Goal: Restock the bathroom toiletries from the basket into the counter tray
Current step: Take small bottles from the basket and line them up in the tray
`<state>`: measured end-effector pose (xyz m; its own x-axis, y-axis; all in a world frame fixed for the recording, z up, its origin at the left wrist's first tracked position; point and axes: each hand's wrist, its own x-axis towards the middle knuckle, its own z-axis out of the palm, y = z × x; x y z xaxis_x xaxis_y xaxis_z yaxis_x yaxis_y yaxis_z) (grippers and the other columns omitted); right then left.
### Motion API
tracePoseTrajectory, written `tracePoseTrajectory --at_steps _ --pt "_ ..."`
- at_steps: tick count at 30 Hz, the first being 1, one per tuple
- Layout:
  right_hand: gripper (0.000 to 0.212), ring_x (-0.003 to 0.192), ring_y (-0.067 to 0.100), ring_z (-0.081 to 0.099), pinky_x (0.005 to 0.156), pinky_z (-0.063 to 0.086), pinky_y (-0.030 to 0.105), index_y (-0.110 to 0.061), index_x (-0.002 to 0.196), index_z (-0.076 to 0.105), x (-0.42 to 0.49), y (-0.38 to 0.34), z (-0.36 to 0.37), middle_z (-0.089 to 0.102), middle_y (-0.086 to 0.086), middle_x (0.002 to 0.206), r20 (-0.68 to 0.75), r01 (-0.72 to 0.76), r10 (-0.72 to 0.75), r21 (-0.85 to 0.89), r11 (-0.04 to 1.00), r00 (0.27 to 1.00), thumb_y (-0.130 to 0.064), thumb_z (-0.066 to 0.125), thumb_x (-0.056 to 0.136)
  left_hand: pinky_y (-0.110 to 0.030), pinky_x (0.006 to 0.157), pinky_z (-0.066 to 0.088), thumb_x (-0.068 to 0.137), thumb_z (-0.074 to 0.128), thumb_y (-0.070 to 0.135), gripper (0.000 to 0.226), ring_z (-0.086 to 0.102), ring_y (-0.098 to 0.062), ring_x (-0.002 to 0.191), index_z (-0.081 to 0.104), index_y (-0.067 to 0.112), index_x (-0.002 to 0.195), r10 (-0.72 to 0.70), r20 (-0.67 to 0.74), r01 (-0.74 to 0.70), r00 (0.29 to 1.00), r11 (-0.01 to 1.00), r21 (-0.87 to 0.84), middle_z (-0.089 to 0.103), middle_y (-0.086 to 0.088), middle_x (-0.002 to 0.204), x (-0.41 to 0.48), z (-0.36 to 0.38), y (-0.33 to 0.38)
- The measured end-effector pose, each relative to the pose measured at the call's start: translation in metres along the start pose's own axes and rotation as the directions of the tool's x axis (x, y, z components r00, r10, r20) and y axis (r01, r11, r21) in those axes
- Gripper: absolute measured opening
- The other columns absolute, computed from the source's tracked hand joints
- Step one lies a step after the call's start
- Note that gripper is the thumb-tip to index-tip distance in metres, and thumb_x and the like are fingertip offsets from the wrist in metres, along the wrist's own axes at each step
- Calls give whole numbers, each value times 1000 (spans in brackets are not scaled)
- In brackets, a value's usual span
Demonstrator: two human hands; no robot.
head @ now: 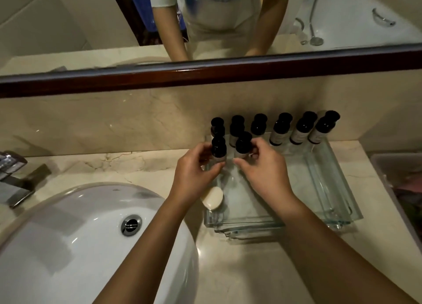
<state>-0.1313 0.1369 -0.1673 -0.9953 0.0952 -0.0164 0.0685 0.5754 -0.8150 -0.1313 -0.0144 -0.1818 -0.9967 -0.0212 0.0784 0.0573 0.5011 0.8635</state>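
The left hand (196, 173) pinches the left bottle (218, 149) between curled fingers and thumb. The right hand (265, 166) grips the right bottle (243, 146) the same way, just beside it. Both small black-capped bottles are upright at the back-left part of the glass tray (338, 214). Behind them a row of bottles (280, 130) lines the tray's far edge against the backsplash (114, 121) (its gloss doubles their caps). An oval soap (212, 198) lies in the tray by the left wrist. The tray sits on the marble worktop (251, 269), between the white sink basin (68, 235) and the basket (386, 173), under a mirror (342, 6).
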Motion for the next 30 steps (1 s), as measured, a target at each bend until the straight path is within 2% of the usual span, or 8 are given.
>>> tracePoseTrajectory --at_steps 4,6,10,13,16,23,26,30 --pt "38 94 14 59 79 47 25 -18 113 57 2 4 2 64 3 107 -13 14 -15 -65 998 1000 -27 72 79 -9 83 49 76 76 16 38 61 2 90 58 19 109 -10 0 10 1000 1000 8 63 13 99 0 -1 0" --pt "38 98 19 60 80 48 27 -18 112 56 3 5 4 65 6 106 -18 20 -22 -86 996 1000 -28 72 79 -8 81 48 76 76 16 44 59 5 89 49 22 111 -17 -8 17 1000 1000 3 61 15 97 0 -1 1" --pt "36 104 18 59 85 48 27 -18 111 57 4 4 6 65 4 109 -23 36 -38 -91 995 999 -27 72 80 -9 76 48 76 76 16 51 59 5 86 36 23 108 -7 -27 8 1000 1000 27 61 6 102 2 1 -1" --pt "36 103 15 60 81 46 21 -16 112 57 4 3 5 66 1 109 -20 54 -55 -87 995 998 -25 71 81 -12 81 48 77 75 16 54 60 -3 93 36 22 115 -8 -22 9 1000 999 36 61 4 105 3 2 -2" --pt "36 102 14 62 81 47 22 -16 113 57 4 2 6 66 1 110 -24 59 -61 -89 994 998 -26 71 81 -18 85 49 76 76 19 61 60 -6 98 36 21 122 -10 -10 10 1000 999 37 61 3 106 5 1 -1" --pt "35 102 17 61 82 49 28 -18 112 57 4 1 7 66 2 109 -23 57 -60 -112 992 998 -28 71 81 -17 74 42 77 75 23 62 55 -6 86 37 15 126 53 2 -53 999 980 194 56 10 95 6 -3 2" --pt "39 105 20 58 82 46 26 -19 115 56 3 2 9 62 4 113 -27 48 -52 -152 987 998 -30 71 81 -22 76 47 78 75 23 62 56 -9 85 37 14 126 68 12 -69 998 974 217 55 9 95 6 -4 1" --pt "44 112 23 51 85 39 25 -8 117 57 2 2 10 50 6 121 -36 45 -55 -232 972 998 -28 71 81 -27 80 50 76 76 23 63 58 -11 89 37 15 125 66 26 -71 997 974 216 58 8 98 8 -6 0"
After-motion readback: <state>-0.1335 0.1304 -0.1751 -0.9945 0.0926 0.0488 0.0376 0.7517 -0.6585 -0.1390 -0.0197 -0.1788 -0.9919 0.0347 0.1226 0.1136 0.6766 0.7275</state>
